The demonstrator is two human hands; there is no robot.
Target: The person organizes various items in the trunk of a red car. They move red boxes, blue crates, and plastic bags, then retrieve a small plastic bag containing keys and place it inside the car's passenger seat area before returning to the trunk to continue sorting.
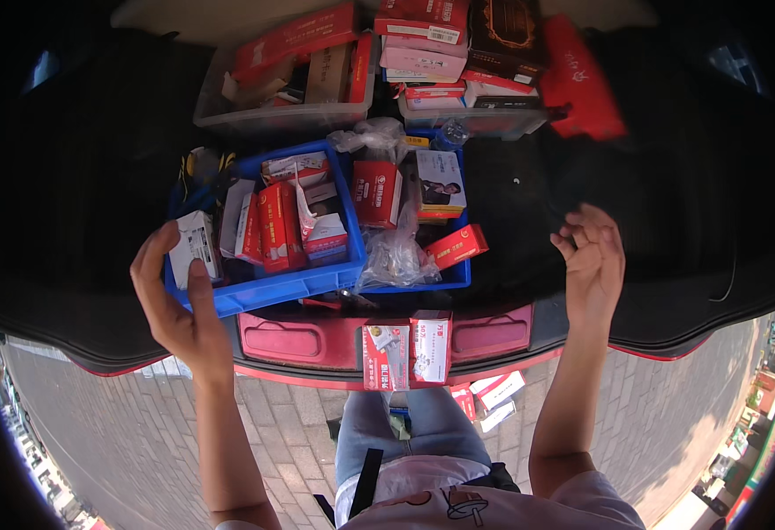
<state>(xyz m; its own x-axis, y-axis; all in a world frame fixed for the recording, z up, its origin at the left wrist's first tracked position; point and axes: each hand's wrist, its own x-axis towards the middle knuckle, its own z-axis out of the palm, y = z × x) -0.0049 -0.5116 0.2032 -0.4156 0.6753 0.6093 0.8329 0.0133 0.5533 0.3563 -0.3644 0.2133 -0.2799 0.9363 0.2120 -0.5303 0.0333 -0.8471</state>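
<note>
My left hand (175,300) is at the near left corner of the front blue bin (295,284). Its thumb lies over a white box (195,243) with dark print, and its fingers curl along that box's left side. Red and white boxes stand in the same bin, among them a red carton (280,225). My right hand (592,261) is raised over the dark trunk floor on the right, fingers loosely bent and apart, with nothing visible in it. Two small red and white boxes (430,349) (387,353) rest side by side on the red bumper.
A second blue bin (465,265) holds boxes and crumpled clear plastic bags (396,256). Behind stand two clear tubs (286,115) (476,122) piled with boxes. A red bag (582,84) leans at the back right. More boxes (493,393) lie low beyond the bumper, near my legs.
</note>
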